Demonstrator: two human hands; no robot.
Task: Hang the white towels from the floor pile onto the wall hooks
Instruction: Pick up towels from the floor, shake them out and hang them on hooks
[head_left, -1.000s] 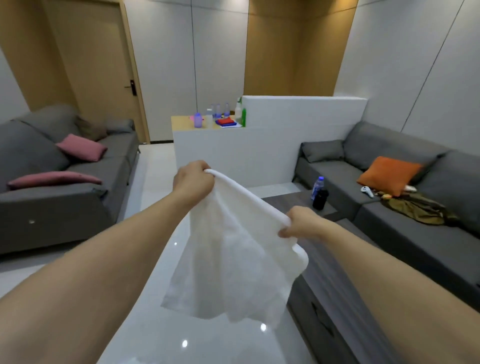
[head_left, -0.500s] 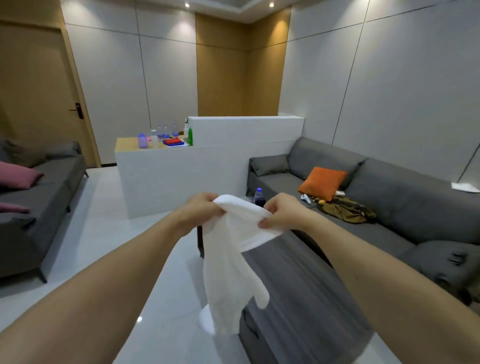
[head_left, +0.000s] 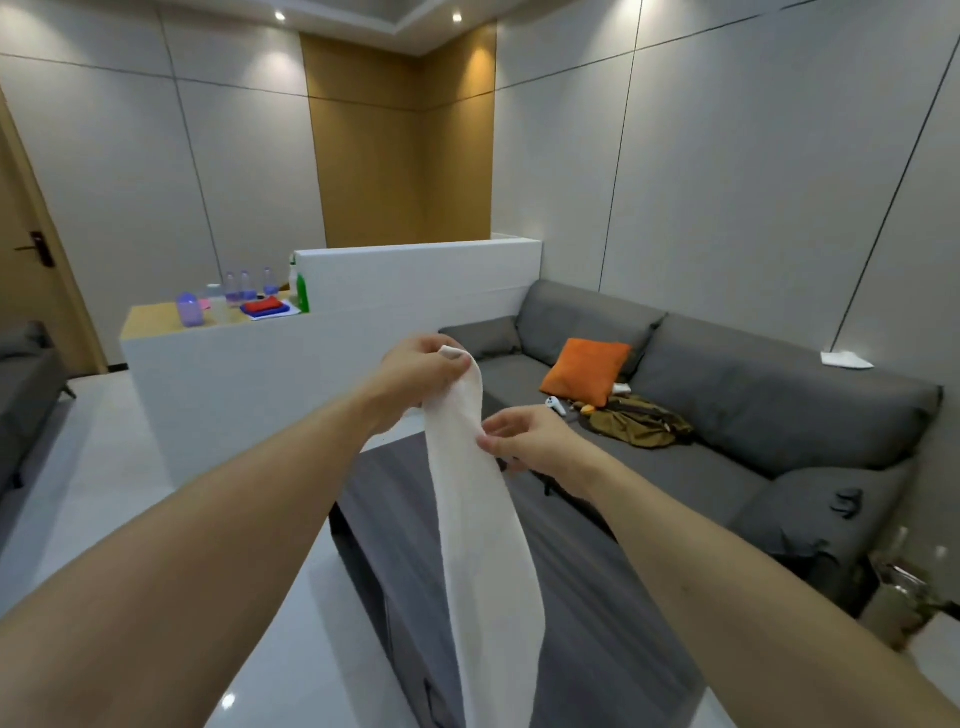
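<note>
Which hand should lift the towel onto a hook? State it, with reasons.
Probably the left hand: it grips the white towel at its top end, which hangs from it. The right hand only pinches an edge lower down. No hook is visible.

Grey sofa (head_left: 737, 415) w/ orange cushion (head_left: 584, 370); dark coffee table (head_left: 597, 597); bottles (head_left: 244, 286) on counter (head_left: 156, 316).

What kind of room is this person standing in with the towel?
Probably a lounge or sitting room: there is a long grey sofa with an orange cushion, a low dark table, and a white counter holding bottles.
</note>
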